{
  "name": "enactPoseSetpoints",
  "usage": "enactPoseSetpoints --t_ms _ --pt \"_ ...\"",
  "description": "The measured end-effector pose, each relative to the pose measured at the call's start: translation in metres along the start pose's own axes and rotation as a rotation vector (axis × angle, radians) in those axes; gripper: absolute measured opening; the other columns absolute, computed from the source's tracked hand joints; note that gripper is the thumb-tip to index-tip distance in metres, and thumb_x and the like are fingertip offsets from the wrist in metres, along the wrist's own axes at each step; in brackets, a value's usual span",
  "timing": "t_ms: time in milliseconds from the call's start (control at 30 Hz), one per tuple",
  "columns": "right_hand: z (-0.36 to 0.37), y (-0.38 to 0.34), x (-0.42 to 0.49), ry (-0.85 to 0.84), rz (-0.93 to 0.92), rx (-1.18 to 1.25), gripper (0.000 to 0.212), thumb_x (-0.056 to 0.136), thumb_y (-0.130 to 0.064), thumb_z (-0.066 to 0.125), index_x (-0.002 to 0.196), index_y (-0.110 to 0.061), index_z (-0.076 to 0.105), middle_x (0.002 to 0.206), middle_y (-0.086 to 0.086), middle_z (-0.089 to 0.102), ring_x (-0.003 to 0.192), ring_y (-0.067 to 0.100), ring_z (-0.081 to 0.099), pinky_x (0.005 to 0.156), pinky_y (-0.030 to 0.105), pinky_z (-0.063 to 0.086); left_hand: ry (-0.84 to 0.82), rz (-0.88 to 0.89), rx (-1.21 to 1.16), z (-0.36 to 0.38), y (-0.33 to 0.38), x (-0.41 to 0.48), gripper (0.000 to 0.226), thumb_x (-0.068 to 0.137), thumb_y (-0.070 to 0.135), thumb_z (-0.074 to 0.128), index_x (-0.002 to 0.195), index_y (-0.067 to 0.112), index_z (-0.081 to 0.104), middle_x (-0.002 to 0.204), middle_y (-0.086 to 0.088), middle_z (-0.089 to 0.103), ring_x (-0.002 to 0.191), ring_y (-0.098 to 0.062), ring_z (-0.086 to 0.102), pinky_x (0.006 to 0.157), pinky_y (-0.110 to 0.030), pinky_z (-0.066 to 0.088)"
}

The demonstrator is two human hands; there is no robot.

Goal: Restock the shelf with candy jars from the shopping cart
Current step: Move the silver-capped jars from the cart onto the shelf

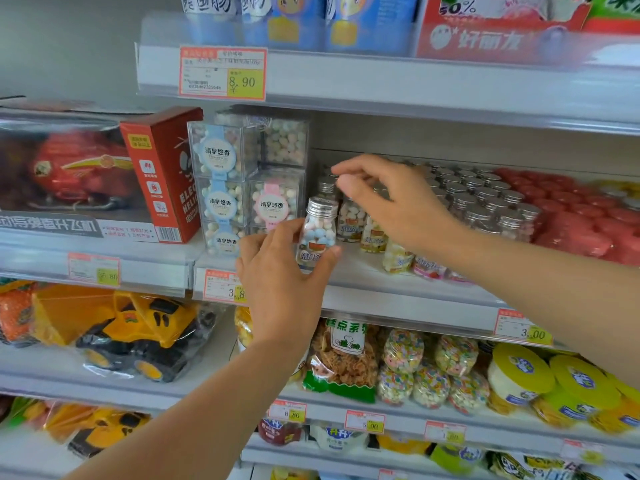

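Note:
A small clear candy jar (317, 233) with a silver lid and pastel candies stands upright in my left hand (280, 271), which grips it at the front edge of the middle shelf (363, 271). My right hand (388, 199) reaches over the row of similar silver-lidded jars (485, 199) standing on that shelf. Its fingers are relaxed and hover by the lids just behind the held jar. I cannot tell whether they touch a lid. The shopping cart is out of view.
Clear cube boxes of candy (242, 178) are stacked left of the jars, next to a red helicopter toy box (162, 174). Red-lidded jars (581, 216) fill the shelf's right side. Bagged snacks (346, 362) and yellow toy trucks (138, 337) lie on the shelf below.

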State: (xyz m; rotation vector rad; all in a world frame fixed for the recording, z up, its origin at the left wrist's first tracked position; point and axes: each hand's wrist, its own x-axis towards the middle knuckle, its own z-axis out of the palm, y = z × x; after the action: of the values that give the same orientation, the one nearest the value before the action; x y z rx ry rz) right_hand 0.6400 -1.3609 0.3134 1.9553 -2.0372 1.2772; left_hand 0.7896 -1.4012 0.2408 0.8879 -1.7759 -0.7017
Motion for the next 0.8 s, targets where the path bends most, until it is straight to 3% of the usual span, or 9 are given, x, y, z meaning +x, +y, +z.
enactPoseSetpoints --t_ms 33,133,233,300,367,433,533,667,800 --pt "0.001 -0.004 -0.007 -0.045 -0.034 0.056 0.033 0.094 -0.039 0.057 0.123 -0.025 0.061 0.106 -0.016 0.065 0.099 -0.005 0.058 0.092 0.014 0.043 0.002 0.013 0.0 0.0 0.001 0.001 0.049 0.081 0.044 0.071 0.123 0.024 0.057 0.091 0.034 0.025 0.113 -0.02 0.039 0.101 -0.043 0.038" --pt "0.006 -0.01 -0.015 -0.089 -0.107 0.01 0.04 0.083 -0.047 0.068 0.121 -0.034 0.062 0.105 -0.018 0.066 0.098 -0.002 0.06 0.103 0.045 0.04 0.004 0.06 0.002 0.003 0.005 0.002 0.044 0.081 0.043 0.071 0.118 0.023 0.06 0.091 0.034 0.027 0.11 -0.021 0.042 0.098 -0.046 0.04" --pt "0.001 -0.008 -0.012 -0.074 -0.069 0.009 0.035 0.081 -0.032 0.075 0.115 -0.025 0.068 0.101 -0.016 0.068 0.09 0.001 0.061 0.096 0.035 0.047 -0.029 0.078 0.026 0.005 0.004 0.002 0.049 0.083 0.043 0.068 0.126 0.023 0.056 0.096 0.033 0.033 0.114 -0.02 0.039 0.101 -0.044 0.038" --pt "-0.002 -0.004 -0.008 -0.031 -0.039 -0.021 0.034 0.081 -0.027 0.076 0.113 -0.024 0.068 0.098 -0.016 0.068 0.086 0.002 0.061 0.091 0.03 0.049 -0.052 0.134 0.137 0.004 -0.005 0.001 0.054 0.087 0.045 0.061 0.134 0.022 0.049 0.112 0.02 0.051 0.119 -0.016 0.036 0.102 -0.036 0.033" --pt "-0.001 0.001 -0.002 0.028 -0.018 -0.102 0.033 0.079 -0.028 0.077 0.111 -0.027 0.068 0.095 -0.014 0.068 0.083 0.004 0.061 0.093 0.036 0.046 -0.066 0.251 0.289 0.001 -0.017 -0.002 0.049 0.092 0.043 0.051 0.135 0.02 0.047 0.122 0.007 0.056 0.118 -0.016 0.038 0.099 -0.033 0.029" --pt "0.001 0.005 0.004 0.052 0.025 -0.202 0.034 0.076 -0.034 0.078 0.108 -0.031 0.067 0.096 -0.013 0.069 0.088 0.005 0.062 0.101 0.043 0.038 -0.08 0.357 0.405 -0.003 -0.029 -0.005 0.043 0.093 0.037 0.045 0.131 0.017 0.05 0.121 0.002 0.057 0.114 -0.019 0.044 0.098 -0.033 0.029" --pt "0.008 0.007 0.014 0.026 0.054 -0.327 0.035 0.076 -0.035 0.079 0.108 -0.032 0.066 0.101 -0.012 0.07 0.097 0.01 0.063 0.105 0.039 0.029 -0.144 0.463 0.511 -0.008 -0.043 -0.009 0.041 0.089 0.031 0.042 0.124 0.015 0.056 0.127 -0.003 0.055 0.118 -0.022 0.045 0.102 -0.035 0.029" --pt "0.023 0.006 0.027 0.029 0.063 -0.392 0.036 0.075 -0.032 0.079 0.109 -0.033 0.065 0.103 -0.01 0.07 0.1 0.014 0.063 0.103 0.037 0.026 -0.211 0.535 0.565 -0.011 -0.059 -0.015 0.046 0.088 0.025 0.049 0.133 0.013 0.053 0.14 -0.009 0.046 0.13 -0.028 0.038 0.108 -0.046 0.036" --pt "0.035 0.008 0.038 0.015 0.061 -0.473 0.035 0.075 -0.034 0.078 0.108 -0.034 0.065 0.104 -0.009 0.068 0.1 0.015 0.062 0.092 0.035 0.026 -0.268 0.557 0.593 -0.013 -0.067 -0.016 0.057 0.086 0.021 0.046 0.143 0.016 0.042 0.143 -0.009 0.041 0.134 -0.028 0.032 0.112 -0.047 0.033"
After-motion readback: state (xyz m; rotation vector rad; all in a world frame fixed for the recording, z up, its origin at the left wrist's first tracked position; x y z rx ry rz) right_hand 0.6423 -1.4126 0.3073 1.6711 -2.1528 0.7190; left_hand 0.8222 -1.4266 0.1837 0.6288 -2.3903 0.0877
